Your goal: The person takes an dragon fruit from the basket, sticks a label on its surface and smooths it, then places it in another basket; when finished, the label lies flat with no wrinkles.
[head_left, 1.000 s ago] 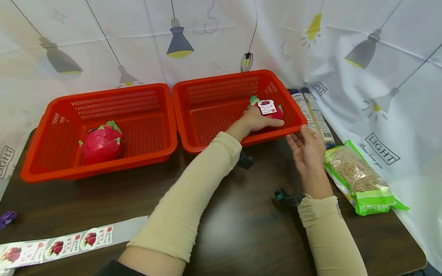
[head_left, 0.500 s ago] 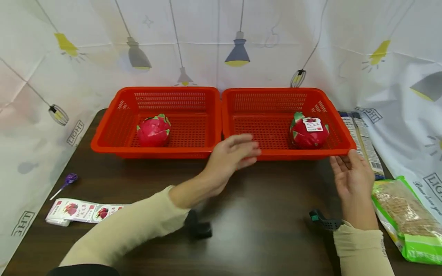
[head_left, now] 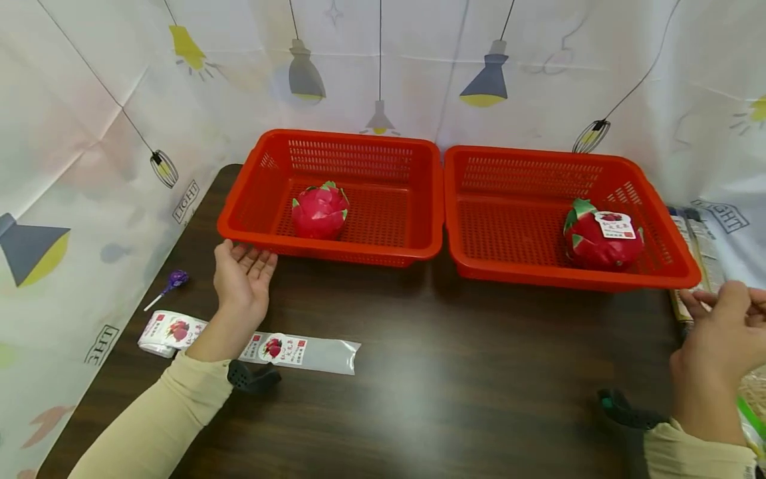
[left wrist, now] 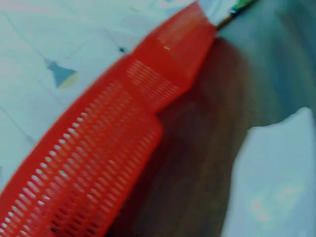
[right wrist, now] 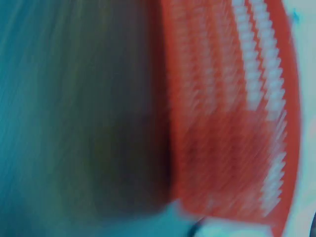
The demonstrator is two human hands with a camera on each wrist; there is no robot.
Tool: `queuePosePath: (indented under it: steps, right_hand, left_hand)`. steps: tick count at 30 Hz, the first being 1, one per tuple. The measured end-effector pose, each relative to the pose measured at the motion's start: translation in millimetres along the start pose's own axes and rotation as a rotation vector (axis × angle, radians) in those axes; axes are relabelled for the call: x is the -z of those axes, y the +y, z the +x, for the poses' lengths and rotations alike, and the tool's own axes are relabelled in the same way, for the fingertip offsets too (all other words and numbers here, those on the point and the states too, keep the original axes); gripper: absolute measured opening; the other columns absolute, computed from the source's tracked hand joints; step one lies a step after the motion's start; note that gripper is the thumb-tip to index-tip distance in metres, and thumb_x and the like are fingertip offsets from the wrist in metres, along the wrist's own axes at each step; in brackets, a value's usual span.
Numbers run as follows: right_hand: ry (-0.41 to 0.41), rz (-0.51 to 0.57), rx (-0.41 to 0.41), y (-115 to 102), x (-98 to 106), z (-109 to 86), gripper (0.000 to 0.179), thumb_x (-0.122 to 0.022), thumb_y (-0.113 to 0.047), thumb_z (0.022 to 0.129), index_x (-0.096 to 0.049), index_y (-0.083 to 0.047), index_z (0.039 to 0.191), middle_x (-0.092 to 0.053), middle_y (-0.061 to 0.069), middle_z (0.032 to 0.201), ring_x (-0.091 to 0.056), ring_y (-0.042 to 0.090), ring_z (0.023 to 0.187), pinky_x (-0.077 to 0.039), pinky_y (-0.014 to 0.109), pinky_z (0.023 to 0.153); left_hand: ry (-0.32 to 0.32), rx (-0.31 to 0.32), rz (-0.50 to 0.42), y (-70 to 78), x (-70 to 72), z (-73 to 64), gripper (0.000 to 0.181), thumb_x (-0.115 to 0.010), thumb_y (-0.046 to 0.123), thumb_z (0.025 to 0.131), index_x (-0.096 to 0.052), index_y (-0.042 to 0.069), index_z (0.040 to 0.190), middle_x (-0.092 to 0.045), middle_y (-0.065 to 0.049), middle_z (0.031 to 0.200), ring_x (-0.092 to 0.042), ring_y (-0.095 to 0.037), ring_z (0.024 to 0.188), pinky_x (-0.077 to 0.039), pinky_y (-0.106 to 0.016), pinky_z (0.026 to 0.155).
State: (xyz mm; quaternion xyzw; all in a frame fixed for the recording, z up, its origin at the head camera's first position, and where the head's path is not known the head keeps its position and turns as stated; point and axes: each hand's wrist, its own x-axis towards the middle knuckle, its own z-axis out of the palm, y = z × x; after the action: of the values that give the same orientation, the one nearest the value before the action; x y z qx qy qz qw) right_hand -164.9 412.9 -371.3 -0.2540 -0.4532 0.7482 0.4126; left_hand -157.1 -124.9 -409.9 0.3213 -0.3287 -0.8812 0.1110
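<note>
Two red plastic baskets stand side by side at the back of the table. In the left basket (head_left: 326,249) lies a dragon fruit (head_left: 320,211) with no sticker showing. The right basket (head_left: 526,273) holds another dragon fruit (head_left: 601,249), which bears a white sticker (head_left: 615,225). My left hand (head_left: 239,286) is palm up at the left basket's front left corner, fingers extended right at the rim. Just off the right basket's front right corner is my right hand (head_left: 721,332), its fingers loosely bent with nothing in them. The right wrist view is blurred.
A roll of dragon fruit stickers (head_left: 173,330) lies at the left, its strip running under my left wrist. Behind it is a purple lollipop (head_left: 175,279). A green-edged bag (head_left: 755,399) is partly cut off at the right. A printed cloth (head_left: 407,60) hangs behind the baskets.
My left hand has left the labelled dragon fruit and moved left to the left basket's corner. My right hand has let go of the right basket's rim. The head view has swung left.
</note>
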Motion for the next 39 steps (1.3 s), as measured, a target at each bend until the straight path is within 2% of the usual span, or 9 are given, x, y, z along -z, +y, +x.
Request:
queuePosePath:
  steps: [5,7,9,11,15,19,22,29,39]
  right_hand:
    - [-0.414,-0.123,0.395,1.4,-60.7,-83.2,0.014,-0.063,0.001,0.09,-0.063,-0.001,0.104,-0.062,0.007,0.096,-0.064,0.015,0.081,-0.055,0.021,0.077]
    - [-0.629,-0.239,0.455,10.4,-87.0,-122.7,0.022,-0.064,-0.002,0.091,-0.063,0.002,0.113,-0.064,0.004,0.107,-0.064,0.016,0.098,-0.053,0.02,0.09]
    - [-0.84,-0.353,0.437,23.9,-116.3,-161.1,0.034,-0.066,-0.005,0.093,-0.061,0.005,0.124,-0.063,0.009,0.121,-0.061,0.02,0.115,-0.05,0.025,0.103]
    - [-1.036,-0.559,0.389,39.7,-146.8,-194.8,0.051,-0.066,-0.018,0.097,-0.052,0.005,0.14,-0.057,0.013,0.14,-0.054,0.025,0.132,-0.044,0.036,0.115]
    - [-1.314,-0.994,0.13,77.7,-208.4,-238.4,0.093,-0.063,-0.054,0.094,-0.024,-0.001,0.16,-0.031,0.018,0.165,-0.033,0.033,0.152,-0.033,0.052,0.123]
    - [-1.368,-1.319,-0.108,116.4,-250.0,-249.9,0.106,-0.061,-0.071,0.087,-0.023,-0.002,0.158,-0.036,0.017,0.161,-0.041,0.034,0.143,-0.041,0.05,0.118]
    - [-1.361,-1.424,-0.189,134.6,-263.7,-251.0,0.1,-0.061,-0.075,0.084,-0.037,-0.004,0.149,-0.052,0.013,0.143,-0.051,0.03,0.124,-0.051,0.045,0.107]
    - [-1.431,-1.33,-0.281,150.0,-278.0,-272.5,0.09,-0.066,-0.072,0.081,-0.045,-0.01,0.143,-0.059,0.008,0.133,-0.055,0.026,0.117,-0.053,0.043,0.104]
    - [-1.315,-1.363,-0.298,156.9,-286.9,-287.5,0.085,-0.077,-0.061,0.078,-0.044,-0.011,0.139,-0.058,0.006,0.13,-0.056,0.025,0.117,-0.054,0.039,0.101]
  left_hand:
    - [-0.018,-0.037,-0.083,17.9,-2.2,4.6,0.036,-0.039,0.034,0.109,-0.046,0.01,0.134,-0.049,-0.006,0.115,-0.05,-0.019,0.103,-0.055,-0.026,0.087]
    - [-0.021,-0.049,-0.083,21.8,-1.8,4.9,0.033,-0.039,0.031,0.11,-0.046,0.008,0.133,-0.05,-0.007,0.111,-0.05,-0.02,0.099,-0.057,-0.026,0.083]
    - [-0.028,-0.048,-0.079,23.4,-0.5,5.3,0.031,-0.039,0.029,0.11,-0.046,0.008,0.131,-0.05,-0.007,0.108,-0.05,-0.02,0.096,-0.058,-0.026,0.081]
    - [-0.039,-0.04,-0.064,22.5,0.5,6.3,0.029,-0.039,0.029,0.111,-0.046,0.008,0.13,-0.05,-0.007,0.105,-0.051,-0.02,0.094,-0.059,-0.025,0.08]
    - [-0.068,-0.036,-0.054,14.9,1.9,10.0,0.03,-0.039,0.029,0.111,-0.045,0.008,0.132,-0.05,-0.006,0.104,-0.051,-0.019,0.094,-0.059,-0.025,0.082]
    - [-0.087,-0.05,-0.048,4.3,2.7,11.3,0.032,-0.037,0.029,0.111,-0.044,0.007,0.134,-0.049,-0.005,0.104,-0.051,-0.019,0.094,-0.059,-0.023,0.083]
    - [-0.097,-0.056,-0.051,-1.9,2.4,9.9,0.034,-0.036,0.03,0.111,-0.044,0.006,0.134,-0.05,-0.005,0.103,-0.051,-0.018,0.093,-0.058,-0.023,0.084]
    - [-0.113,-0.078,-0.049,0.8,3.4,8.2,0.039,-0.036,0.029,0.111,-0.042,0.005,0.141,-0.051,-0.004,0.103,-0.052,-0.017,0.091,-0.058,-0.023,0.084]
    - [-0.118,-0.077,-0.033,7.1,3.9,8.6,0.038,-0.037,0.028,0.11,-0.042,0.005,0.14,-0.052,-0.004,0.101,-0.053,-0.017,0.086,-0.058,-0.022,0.083]
